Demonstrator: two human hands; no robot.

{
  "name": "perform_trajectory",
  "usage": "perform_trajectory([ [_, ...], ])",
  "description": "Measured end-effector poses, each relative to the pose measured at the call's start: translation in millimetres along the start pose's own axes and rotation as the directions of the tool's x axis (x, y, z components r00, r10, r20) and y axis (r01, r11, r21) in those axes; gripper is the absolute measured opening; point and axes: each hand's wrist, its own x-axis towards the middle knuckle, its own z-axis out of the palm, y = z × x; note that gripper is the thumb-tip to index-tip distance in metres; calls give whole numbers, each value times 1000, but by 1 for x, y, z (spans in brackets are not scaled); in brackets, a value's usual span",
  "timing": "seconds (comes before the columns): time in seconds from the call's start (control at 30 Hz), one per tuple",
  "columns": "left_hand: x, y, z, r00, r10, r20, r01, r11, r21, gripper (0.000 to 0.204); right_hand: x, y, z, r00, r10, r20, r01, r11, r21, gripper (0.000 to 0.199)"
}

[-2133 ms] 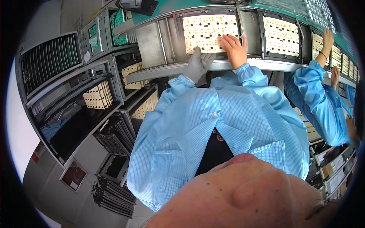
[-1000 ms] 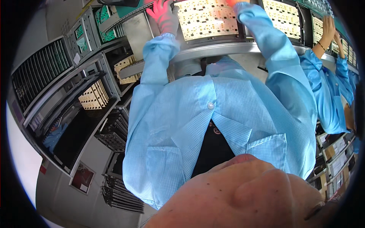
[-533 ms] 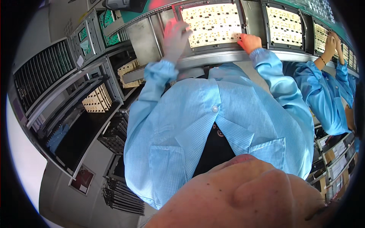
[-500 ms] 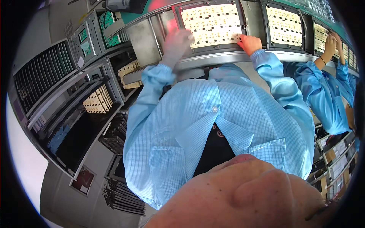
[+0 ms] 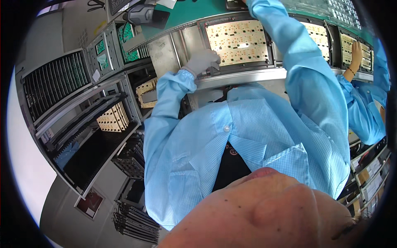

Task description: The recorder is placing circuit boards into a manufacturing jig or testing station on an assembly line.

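Note:
A cream circuit board panel (image 5: 237,43) with rows of small parts lies in a black carrier frame (image 5: 271,62) on the metal rail in front of me. At that frame's lower left corner is my left hand (image 5: 202,63), in a pale grey glove, its fingers curled; what they hold, if anything, is hidden. My right arm reaches over the frame's right side to the back of the bench. Only a sliver of my right hand (image 5: 245,1) shows at the top edge, beside a dark flat object (image 5: 235,5), and its fingers are out of sight.
More framed panels (image 5: 318,41) sit along the rail to the right, where a co-worker's hand (image 5: 355,56) is over one. A grey handheld scanner (image 5: 140,15) lies on the green mat at the back left. Slotted racks (image 5: 56,84) with upright panels (image 5: 113,118) stand at left.
My right hand has left the panel's lower right corner and gone up to the far edge of the view. My left hand has moved slightly down and right; the red glow is gone.

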Motion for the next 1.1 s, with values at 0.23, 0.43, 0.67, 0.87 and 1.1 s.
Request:
perform_trajectory([
  [0.23, -34, 65, -39, 977, -148, -152, 131, 985, -113, 20, 38, 21, 58, 989, -127, -80, 132, 990, 52, 17],
  [0.43, -38, 77, -36, 885, -170, -433, -28, 910, -413, 25, -8, 24, 17, 964, 91, -248, -1, 939, 344, 24],
  [0.67, -12, 132, -51, 847, -443, -295, -266, 128, -956, 39, -174, 35, 37, 913, -207, 350, -390, -202, 898, 29],
  [0.87, 13, 168, -17, 940, -330, -87, -91, 4, -996, 39, -265, -23, 77, 941, 311, 129, -143, 22, 989, 15],
  [1.1, 37, 123, 80, 915, -46, -402, -379, 246, -892, 36, -277, -8, 71, 986, 50, -162, 98, 613, 784, 17],
])
